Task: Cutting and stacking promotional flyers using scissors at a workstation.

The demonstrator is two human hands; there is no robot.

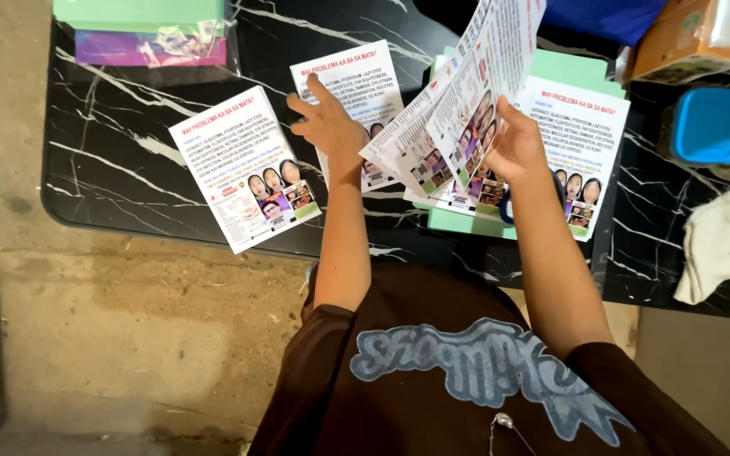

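Observation:
My right hand (513, 143) holds a fanned stack of printed leaflets (466, 93) raised above the table. My left hand (327, 122) lies with fingers spread on a single leaflet (378, 80) flat on the black marble-patterned table (128, 160). Another leaflet (242, 165) lies alone to the left of it. Under my right hand a further leaflet (589, 139) rests on green sheets (466, 221).
A clear bag of green and purple paper (145, 34) sits at the table's far left. At the right are a blue-lidded container (707, 125), a white cloth (724, 241), an orange box (678, 38) and blue fabric (606, 17). Concrete floor (111, 338) lies below the table's near edge.

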